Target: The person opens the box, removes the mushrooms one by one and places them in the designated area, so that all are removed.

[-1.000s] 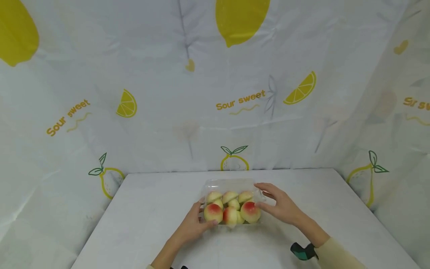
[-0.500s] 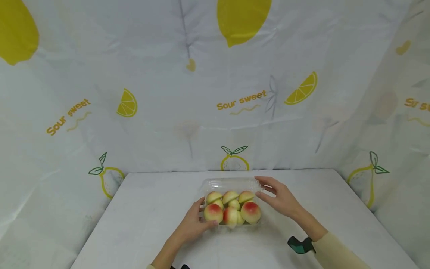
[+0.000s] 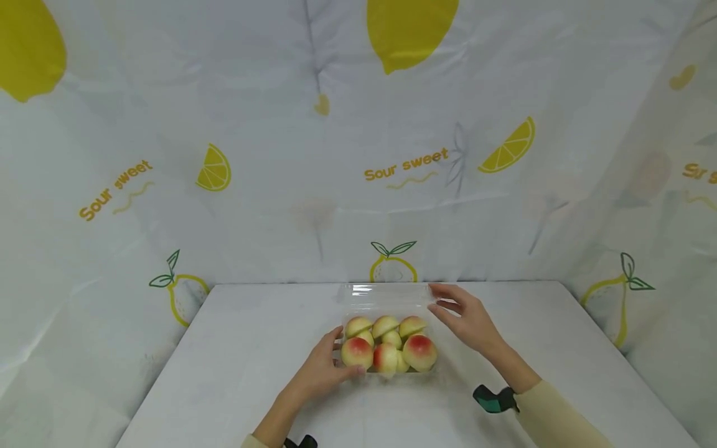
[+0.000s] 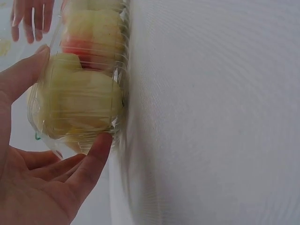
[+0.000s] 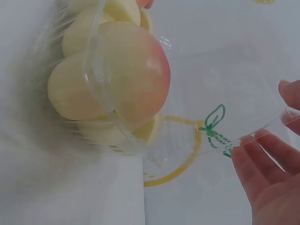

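A clear plastic clamshell box (image 4: 33,112) full of peaches (image 3: 419,353) sits on the white table in the head view. Some of the fruit looks cut in half, and the front ones have red tops. My left hand (image 3: 322,368) grips the box's left end, thumb over the front rim and fingers along the side wall. The hinged lid (image 3: 386,295) stands raised behind the fruit. At its right end my right hand (image 3: 469,320) pinches the lid's edge, which runs between thumb and fingers in the right wrist view.
The white table (image 3: 252,336) reaches back to a hanging sheet (image 3: 269,218) printed with lemons and lettering. A black and green device (image 3: 494,399) is worn at the right wrist, and a dark one (image 3: 302,442) shows by the left wrist.
My right hand has moved up and back, swinging the lid from low over the peaches to raised behind them. The left hand keeps its grip on the box.
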Demonstrator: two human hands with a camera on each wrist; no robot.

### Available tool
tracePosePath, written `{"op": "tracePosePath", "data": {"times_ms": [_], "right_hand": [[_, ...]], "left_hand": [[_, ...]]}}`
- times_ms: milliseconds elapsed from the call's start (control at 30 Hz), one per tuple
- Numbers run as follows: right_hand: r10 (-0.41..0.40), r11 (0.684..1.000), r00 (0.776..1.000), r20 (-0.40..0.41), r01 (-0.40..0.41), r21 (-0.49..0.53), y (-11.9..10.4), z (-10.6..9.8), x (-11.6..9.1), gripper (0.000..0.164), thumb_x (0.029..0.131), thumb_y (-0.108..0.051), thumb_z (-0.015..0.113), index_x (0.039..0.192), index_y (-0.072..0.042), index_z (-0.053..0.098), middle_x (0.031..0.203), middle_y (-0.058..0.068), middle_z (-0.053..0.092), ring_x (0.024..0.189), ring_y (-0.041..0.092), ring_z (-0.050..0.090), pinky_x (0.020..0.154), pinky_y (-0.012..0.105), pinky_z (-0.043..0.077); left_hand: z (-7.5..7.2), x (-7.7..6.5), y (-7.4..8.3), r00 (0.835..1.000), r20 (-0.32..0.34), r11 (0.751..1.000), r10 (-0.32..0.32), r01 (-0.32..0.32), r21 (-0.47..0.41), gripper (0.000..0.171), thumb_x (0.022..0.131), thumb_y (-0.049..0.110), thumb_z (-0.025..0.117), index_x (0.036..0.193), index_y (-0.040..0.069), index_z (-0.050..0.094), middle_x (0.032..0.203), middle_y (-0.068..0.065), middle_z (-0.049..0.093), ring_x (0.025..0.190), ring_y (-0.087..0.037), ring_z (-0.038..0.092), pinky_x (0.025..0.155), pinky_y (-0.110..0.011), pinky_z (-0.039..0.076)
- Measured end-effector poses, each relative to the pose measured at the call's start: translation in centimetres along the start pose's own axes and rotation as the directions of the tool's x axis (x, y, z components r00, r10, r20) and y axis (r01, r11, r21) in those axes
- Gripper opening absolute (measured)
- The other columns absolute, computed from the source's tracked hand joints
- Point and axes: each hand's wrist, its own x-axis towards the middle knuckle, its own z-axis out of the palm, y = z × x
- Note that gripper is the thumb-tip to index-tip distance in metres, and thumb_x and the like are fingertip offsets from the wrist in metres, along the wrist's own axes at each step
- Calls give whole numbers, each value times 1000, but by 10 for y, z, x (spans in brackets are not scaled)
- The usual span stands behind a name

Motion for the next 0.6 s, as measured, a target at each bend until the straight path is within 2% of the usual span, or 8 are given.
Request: {"op": "tracePosePath", "data": {"times_ms": [100,233,433,500,600], "right_hand": [[-12,1000,1000,-29,12,-8,3,0,4,38,93,-2,72,130,4,62,126,20,66,111,38,64,92,28,56],[-18,1000,998,-68,17,-19,7,0,7,35,93,0,71,127,4,65,121,19,68,106,33,66,88,11,50],[2,999,993,-119,-8,-52,11,2,11,31,94,0,71,125,3,67,118,17,70,101,12,65,86,8,49],[16,997,991,-133,-25,-66,12,3,13,30,95,-2,70,124,2,67,116,16,70,101,13,65,85,7,49],[29,995,987,-157,-44,-95,15,4,16,27,95,-3,70,121,2,69,114,15,72,100,22,67,84,8,49]], "left_hand": [[-1,1,1,1000,4,1000,3,-3,-1,103,81,42,86,154,-4,31,148,-23,45,128,-37,53,96,-43,55],[-1,1,3,1000,4,1000,1,-1,0,103,80,41,87,154,-4,31,148,-23,45,128,-38,53,95,-43,56],[-1,1,4,1000,3,1000,-11,11,5,102,79,40,88,154,-2,32,149,-22,45,128,-38,53,94,-43,56],[-1,1,4,1000,4,1000,-14,14,5,102,79,39,88,154,-2,32,149,-22,45,128,-38,53,94,-43,57],[-1,1,4,1000,4,1000,-13,13,-1,102,79,38,89,154,-2,33,149,-22,45,128,-38,53,94,-42,57]]}}
